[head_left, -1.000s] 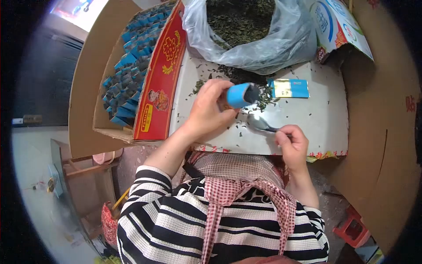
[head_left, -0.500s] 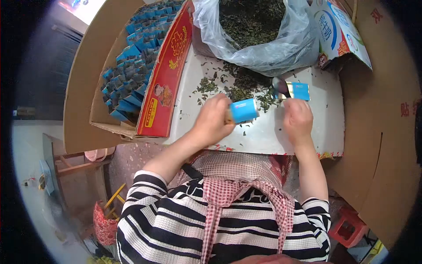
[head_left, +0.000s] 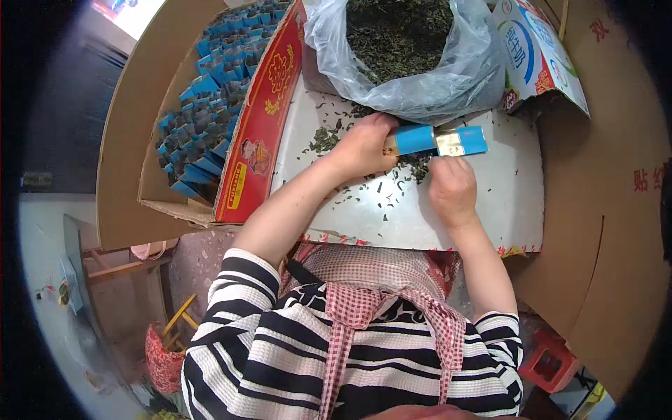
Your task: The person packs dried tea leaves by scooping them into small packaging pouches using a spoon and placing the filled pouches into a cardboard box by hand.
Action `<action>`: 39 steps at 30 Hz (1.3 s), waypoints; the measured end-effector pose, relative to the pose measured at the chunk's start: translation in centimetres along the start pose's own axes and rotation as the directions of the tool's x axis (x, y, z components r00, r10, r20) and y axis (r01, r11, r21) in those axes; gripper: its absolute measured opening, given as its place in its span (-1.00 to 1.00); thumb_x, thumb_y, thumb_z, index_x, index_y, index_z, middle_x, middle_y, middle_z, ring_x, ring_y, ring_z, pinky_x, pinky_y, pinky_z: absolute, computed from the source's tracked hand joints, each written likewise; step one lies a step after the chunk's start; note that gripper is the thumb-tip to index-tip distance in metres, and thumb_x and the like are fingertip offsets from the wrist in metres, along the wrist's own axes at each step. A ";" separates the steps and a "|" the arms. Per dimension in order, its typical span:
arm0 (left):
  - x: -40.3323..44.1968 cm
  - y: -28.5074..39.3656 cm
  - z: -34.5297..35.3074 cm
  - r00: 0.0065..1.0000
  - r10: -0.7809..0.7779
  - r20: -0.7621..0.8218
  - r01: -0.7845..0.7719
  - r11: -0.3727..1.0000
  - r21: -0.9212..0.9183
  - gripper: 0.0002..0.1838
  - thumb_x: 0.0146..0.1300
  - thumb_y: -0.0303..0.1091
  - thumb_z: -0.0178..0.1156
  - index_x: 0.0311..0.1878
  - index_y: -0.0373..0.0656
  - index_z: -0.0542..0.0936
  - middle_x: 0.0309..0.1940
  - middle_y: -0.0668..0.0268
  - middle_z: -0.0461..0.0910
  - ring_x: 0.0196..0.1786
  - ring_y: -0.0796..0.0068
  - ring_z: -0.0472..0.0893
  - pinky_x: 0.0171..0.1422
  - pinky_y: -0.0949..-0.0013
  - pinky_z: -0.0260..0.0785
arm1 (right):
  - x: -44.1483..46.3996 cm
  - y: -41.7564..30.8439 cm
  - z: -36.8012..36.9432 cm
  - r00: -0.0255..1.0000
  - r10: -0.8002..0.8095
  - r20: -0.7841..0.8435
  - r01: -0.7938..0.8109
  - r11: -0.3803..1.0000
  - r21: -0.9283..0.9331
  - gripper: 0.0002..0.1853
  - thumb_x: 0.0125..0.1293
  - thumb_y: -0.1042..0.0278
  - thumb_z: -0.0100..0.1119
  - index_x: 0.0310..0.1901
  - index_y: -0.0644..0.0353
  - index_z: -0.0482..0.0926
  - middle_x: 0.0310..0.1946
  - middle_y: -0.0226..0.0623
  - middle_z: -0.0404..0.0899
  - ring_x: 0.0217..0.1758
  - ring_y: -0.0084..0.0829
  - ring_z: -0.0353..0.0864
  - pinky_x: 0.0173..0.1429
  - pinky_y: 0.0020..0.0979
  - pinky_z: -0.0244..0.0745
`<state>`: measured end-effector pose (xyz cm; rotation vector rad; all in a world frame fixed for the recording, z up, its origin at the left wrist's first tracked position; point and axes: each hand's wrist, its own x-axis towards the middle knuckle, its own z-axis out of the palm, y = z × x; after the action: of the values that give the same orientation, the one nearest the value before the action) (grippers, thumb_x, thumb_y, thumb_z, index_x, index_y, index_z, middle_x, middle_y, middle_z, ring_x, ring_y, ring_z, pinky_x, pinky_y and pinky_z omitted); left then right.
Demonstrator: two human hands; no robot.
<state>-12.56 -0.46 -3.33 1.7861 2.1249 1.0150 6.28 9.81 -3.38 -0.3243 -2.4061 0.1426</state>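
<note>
My left hand (head_left: 367,145) is closed around the back end of a small blue and gold packet (head_left: 413,139), held over the loose tea leaves. A second blue and gold packet (head_left: 472,140) lies to its right, nearly end to end with the first. Just below that second packet, my right hand (head_left: 452,183) is closed with the fingers curled. The spoon seen in this hand in the earlier frame is hidden now, behind the fingers and packets. Scattered dark tea leaves (head_left: 324,141) lie on the white board (head_left: 490,210) around both hands.
A clear plastic bag (head_left: 448,94) full of tea leaves (head_left: 399,38) stands at the back. On the left, a red-sided carton (head_left: 255,150) holds many blue packets (head_left: 203,105). A milk carton (head_left: 542,52) is at the back right, beside brown cardboard (head_left: 595,175).
My left hand has moved up and right with its packet, close to the other packet. My right hand has shifted slightly left and down, and the spoon has gone out of sight.
</note>
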 end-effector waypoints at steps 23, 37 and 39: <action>-4.3 1.1 -1.6 0.971 -0.212 -0.108 0.148 0.894 -0.423 -0.37 -0.14 -0.44 0.46 0.07 -0.25 0.45 -0.11 0.16 0.44 -0.11 0.34 0.53 0.03 0.36 0.42 | -1.5 -1.3 -2.7 0.700 0.626 0.344 -0.644 0.346 0.683 -0.94 0.30 0.50 0.17 -0.23 0.28 0.57 -0.39 -0.53 0.56 -0.33 -0.73 0.43 -0.20 -0.63 0.37; -4.6 0.8 -1.4 0.970 -0.226 -0.092 0.170 0.895 -0.412 -0.32 -0.16 -0.43 0.48 0.11 -0.23 0.43 -0.11 0.16 0.47 -0.06 0.28 0.53 0.04 0.31 0.44 | 3.6 -1.1 -9.6 0.818 0.475 0.323 -0.548 0.477 0.687 -0.93 0.34 0.48 0.13 -0.21 0.28 0.54 -0.34 -0.36 0.58 -0.25 -0.58 0.54 -0.11 -0.53 0.46; -4.7 0.7 -1.3 0.976 -0.133 -0.172 0.068 0.937 -0.342 -0.31 -0.16 -0.45 0.48 0.11 -0.22 0.41 -0.10 0.16 0.46 -0.07 0.26 0.54 0.03 0.29 0.45 | 4.7 -1.1 -10.0 0.820 0.435 0.371 -0.563 0.502 0.656 -0.94 0.34 0.49 0.14 -0.22 0.29 0.53 -0.34 -0.37 0.57 -0.27 -0.59 0.52 -0.12 -0.54 0.44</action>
<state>-11.49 -5.26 -3.24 1.4547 1.9716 1.4711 9.24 10.13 7.30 -0.6241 -2.0822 1.4478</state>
